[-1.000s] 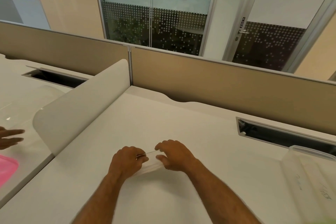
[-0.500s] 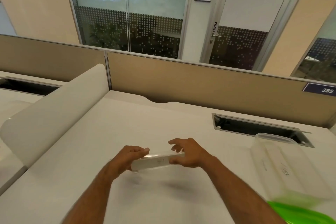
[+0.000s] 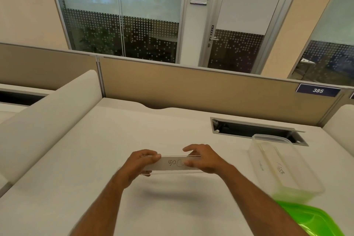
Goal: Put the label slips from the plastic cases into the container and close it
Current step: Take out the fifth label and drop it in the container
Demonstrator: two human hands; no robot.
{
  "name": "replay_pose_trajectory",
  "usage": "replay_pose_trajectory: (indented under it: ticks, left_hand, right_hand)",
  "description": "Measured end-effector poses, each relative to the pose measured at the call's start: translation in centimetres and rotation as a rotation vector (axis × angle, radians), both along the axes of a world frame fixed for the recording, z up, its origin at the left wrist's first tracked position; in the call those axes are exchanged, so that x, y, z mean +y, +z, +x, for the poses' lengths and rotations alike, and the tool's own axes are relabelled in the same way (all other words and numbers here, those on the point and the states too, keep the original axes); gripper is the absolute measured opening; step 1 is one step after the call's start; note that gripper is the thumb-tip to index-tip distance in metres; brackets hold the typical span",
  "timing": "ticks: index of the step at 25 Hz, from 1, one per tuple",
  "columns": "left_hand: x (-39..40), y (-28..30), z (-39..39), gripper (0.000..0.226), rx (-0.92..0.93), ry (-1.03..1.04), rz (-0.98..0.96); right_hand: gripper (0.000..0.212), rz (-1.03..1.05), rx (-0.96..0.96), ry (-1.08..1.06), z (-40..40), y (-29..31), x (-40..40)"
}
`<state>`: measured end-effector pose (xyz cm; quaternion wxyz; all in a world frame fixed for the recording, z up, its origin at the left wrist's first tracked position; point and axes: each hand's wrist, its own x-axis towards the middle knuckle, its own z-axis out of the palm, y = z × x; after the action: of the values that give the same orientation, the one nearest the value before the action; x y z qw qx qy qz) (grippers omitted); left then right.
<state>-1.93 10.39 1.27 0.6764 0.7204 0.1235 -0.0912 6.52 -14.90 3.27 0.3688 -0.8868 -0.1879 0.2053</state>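
Observation:
Both hands hold a long clear plastic case level above the white desk, with a white label slip inside that reads "DOG". My left hand grips its left end and my right hand grips its right end, thumb on the front face. To the right stands a clear open container with white label slips in it, one marked "TIGER". Its green lid lies on the desk in front of it, at the bottom right.
A white curved divider borders the desk on the left, and a tan partition with a "385" sign closes the back. A cable slot is cut into the desk behind the container. Another white divider stands at the far right.
The hands have lifted the case off the desk and turned it flat so the written slip shows. The view has swung right, bringing the container and green lid into sight.

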Motion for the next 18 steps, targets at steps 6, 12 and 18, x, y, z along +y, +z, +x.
replay_pose_trajectory:
  ticks: [6,12,18]
  left_hand:
    - [-1.6,0.5,1.2,0.099,0.058,0.145,-0.133]
    - [-5.2,1.5,2.2,0.082,-0.088,0.244,-0.301]
    - [-11.2,1.4,1.9,0.072,-0.130,0.129,-0.108]
  right_hand:
    - [0.061,0.066,0.135,-0.046,-0.2,0.3,-2.0]
    - [0.077,0.132,0.231,-0.086,-1.0,-0.2,-2.5]
    - [0.085,0.443,0.309,-0.183,-2.5,-1.7,-0.5]
